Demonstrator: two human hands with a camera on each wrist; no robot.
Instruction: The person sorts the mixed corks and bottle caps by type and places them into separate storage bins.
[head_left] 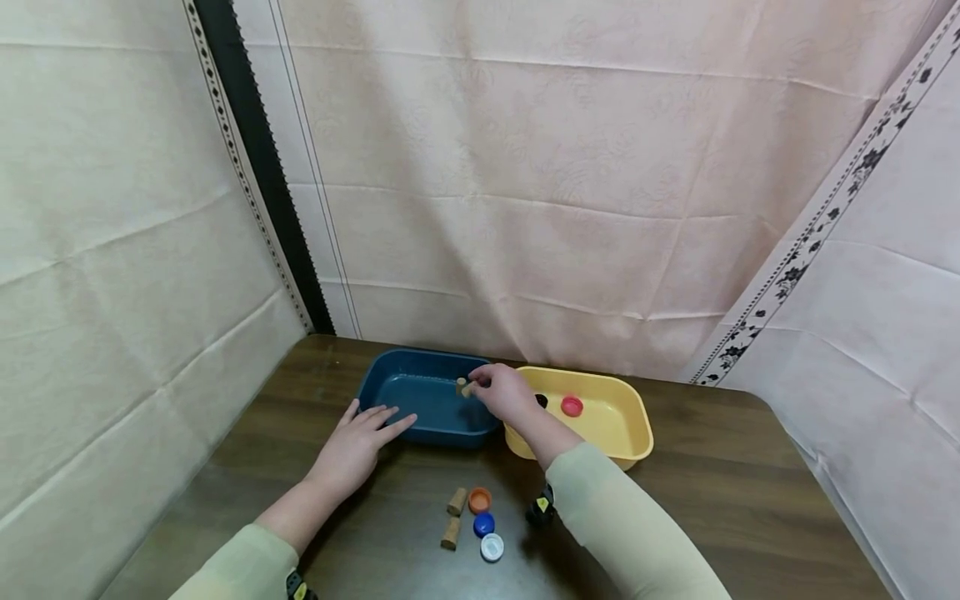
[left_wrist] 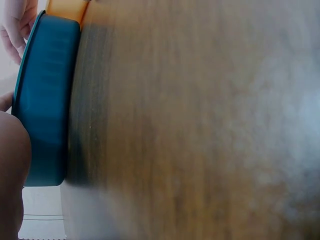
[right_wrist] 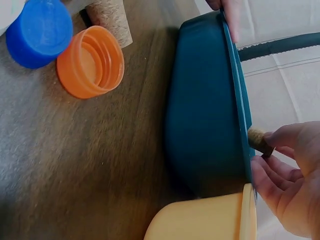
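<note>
My right hand [head_left: 508, 395] pinches a cork [head_left: 468, 389] between thumb and fingers over the right part of a dark blue tub [head_left: 431, 437]. Just beside it in the head view, another cork [head_left: 461, 382] shows within the tub. The right wrist view has the pinched cork [right_wrist: 259, 140] at the tub's rim, with the fingers of the right hand [right_wrist: 295, 175] around its end. With fingers spread and fairly straight, my left hand [head_left: 351, 452] touches the near left rim of the tub.
A yellow tub [head_left: 615, 417] holding a red cap [head_left: 572, 406] and a black one [head_left: 541, 401] adjoins the blue tub's right side. Nearer on the wooden table [head_left: 720, 483] lie two corks [head_left: 457, 501], an orange cap [head_left: 480, 500], a blue cap [head_left: 483, 524] and a white cap [head_left: 492, 547].
</note>
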